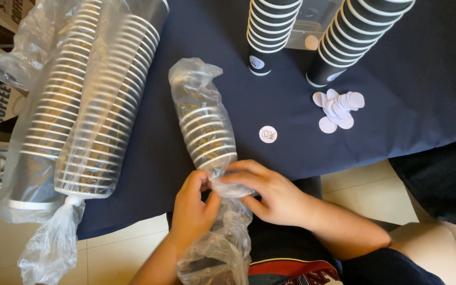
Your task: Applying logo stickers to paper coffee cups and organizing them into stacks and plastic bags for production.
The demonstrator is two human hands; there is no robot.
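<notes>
Left hand: your left hand (pixel 192 203) pinched the clear plastic sleeve (pixel 215 182).
Right hand: your right hand (pixel 267 192) gripped the same sleeve, just beside the left.
Sleeve: it lay at the near edge of the dark tablecloth (pixel 423 79), wrapped around a short cup stack (pixel 207 129).
Nearby: round stickers (pixel 339 108) lay well apart.

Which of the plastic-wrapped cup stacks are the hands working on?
The short sleeve of cups in the middle; left hand and right hand grip its plastic at the near end. The two long sleeves lie untouched at left.
</notes>
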